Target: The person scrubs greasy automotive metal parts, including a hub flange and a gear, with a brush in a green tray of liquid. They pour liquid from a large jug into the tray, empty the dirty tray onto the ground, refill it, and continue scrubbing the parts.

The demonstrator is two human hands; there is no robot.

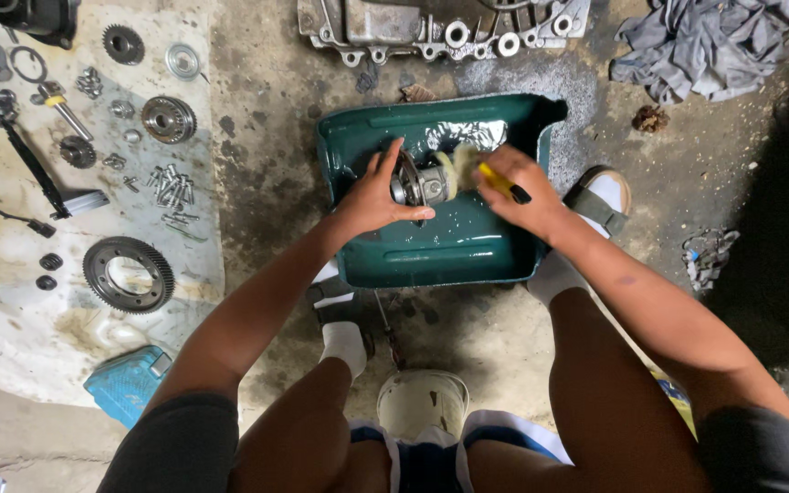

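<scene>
Left hand [378, 196] closed around a metal gear part [415, 183], fingers over its top, thumb toward the person. Right hand [515, 187] gripping a yellow-handled brush [486, 173], bristles [461, 162] pressed on the part's right end. Part's long axis runs roughly left-right in the view, toothed wheel end toward the left hand, hub end toward the brush.

Part is held just above the wet floor of a green metal tray [440, 246] (shiny liquid pooled at the far side). Tray sits on the stained concrete floor [267, 137] between the person's feet, white socks, sandal [600, 201] beside the tray's right edge.

Beyond the tray: an aluminium housing [431, 27]. Far right: a grey rag [714, 41].

Left: a pale sheet [20, 319] laid with parts, a large ring gear [128, 274], smaller gears [168, 119], a heap of bolts [171, 190]. A blue box [128, 383] sits at its near edge.
</scene>
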